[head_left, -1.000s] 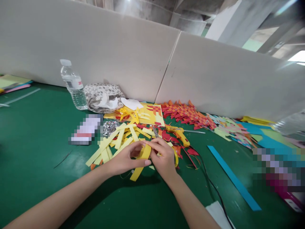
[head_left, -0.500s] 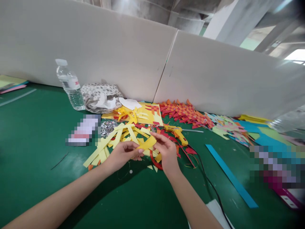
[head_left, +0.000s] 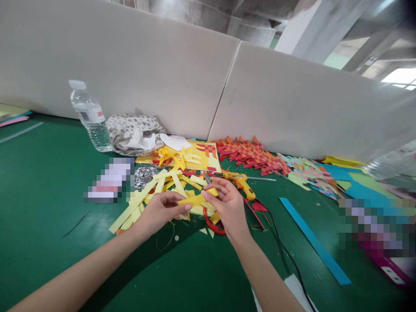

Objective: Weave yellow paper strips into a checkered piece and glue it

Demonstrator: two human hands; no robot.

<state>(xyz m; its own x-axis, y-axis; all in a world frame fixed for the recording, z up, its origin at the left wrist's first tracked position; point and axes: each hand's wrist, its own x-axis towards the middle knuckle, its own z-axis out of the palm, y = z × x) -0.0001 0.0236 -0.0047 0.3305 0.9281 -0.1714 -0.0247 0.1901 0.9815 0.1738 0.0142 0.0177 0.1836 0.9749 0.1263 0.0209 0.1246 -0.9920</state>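
Note:
My left hand (head_left: 160, 211) and my right hand (head_left: 227, 207) meet over a heap of pale yellow paper strips (head_left: 152, 190) on the green table (head_left: 48, 190). Both pinch one folded deep-yellow paper strip (head_left: 196, 199) between them, the left at its near end, the right at its far end. Red-handled scissors (head_left: 212, 221) lie just under my right hand.
A yellow glue gun (head_left: 240, 182) with a black cord lies behind my right hand. A water bottle (head_left: 89, 115), a patterned cloth pouch (head_left: 136, 132), a bag of googly eyes (head_left: 143, 175), woven red-orange paper fish (head_left: 251, 154) and a blue strip (head_left: 313, 240) lie around. White partition boards (head_left: 130, 69) close off the back.
The long yellow strip that hung down toward me is now folded short and raised between both hands. The red scissors handle has come into sight under my right hand.

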